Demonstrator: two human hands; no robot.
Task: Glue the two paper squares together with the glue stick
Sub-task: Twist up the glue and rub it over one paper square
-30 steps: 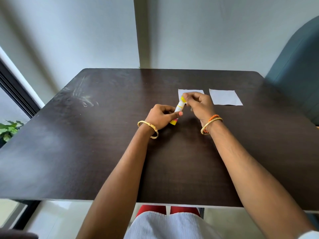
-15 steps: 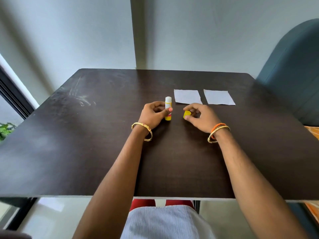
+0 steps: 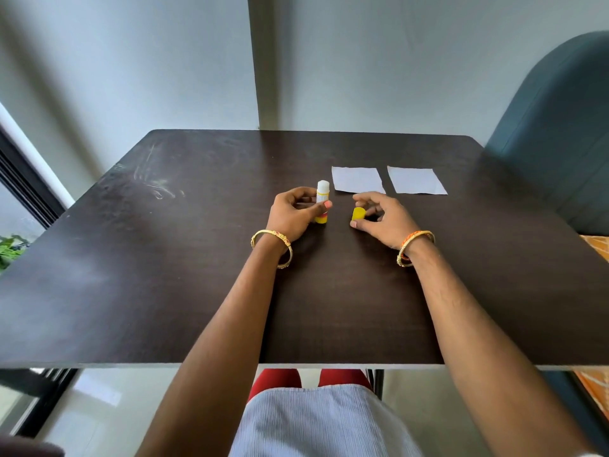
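Head view. We see the glue stick (image 3: 322,202) standing upright on the dark table (image 3: 164,275), its long axis vertical and its white glue end uppermost and uncapped. The left hand (image 3: 291,216) grips the tube, thumb across the front and fingers curled behind. The right hand (image 3: 384,215) pinches the yellow cap (image 3: 358,213) between thumb and fingertips, low over the table and apart from the stick.

The two paper squares lie flat beyond the hands, side by side with a narrow gap of table between them. The nearer square (image 3: 357,179) sits just past the right hand's fingertips and ahead and to the right of the stick; the farther square (image 3: 416,180) lies further right. Neither sheet is touched by a hand.

We judge that the coming move turns on this offset: the stick must tip and travel forward and rightward to reach the nearer square, which the left hand can reach, while the right hand is closer to both sheets but is occupied by the cap.

No container appears; the cap's hollow is turned from us, so we cannot tell its inside.
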